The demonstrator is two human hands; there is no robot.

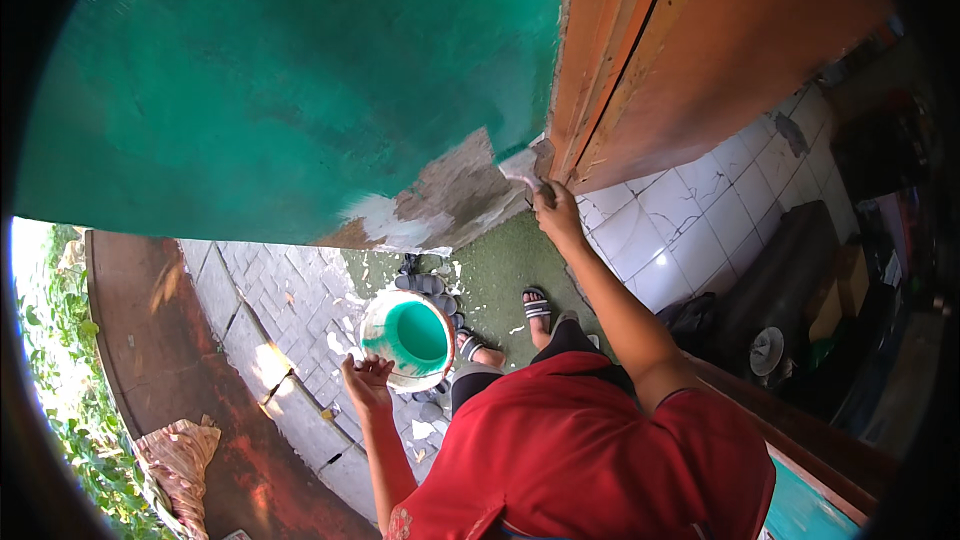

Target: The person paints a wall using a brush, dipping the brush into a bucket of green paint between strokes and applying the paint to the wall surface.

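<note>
My right hand (556,212) is closed round the handle of a paintbrush (518,168). The brush's green-tipped head touches the lower corner of the wall (300,90), beside the orange-brown door frame (592,60). Green paint covers most of this wall, while a bare grey-brown patch (450,185) with whitish edges shows along its bottom. My left hand (368,380) is held out at the near left side of a white bucket (372,325), fingers loosely bent and apart, with nothing visible in them. Green paint (418,332) lies inside the bucket.
Several sandals (420,283) lie round the bucket on paint-spattered grey paving (285,295). I stand in striped slides (537,306) on a greenish floor strip. White tiles (665,230) and dark clutter are at right. A cloth (180,460) hangs near plants at lower left.
</note>
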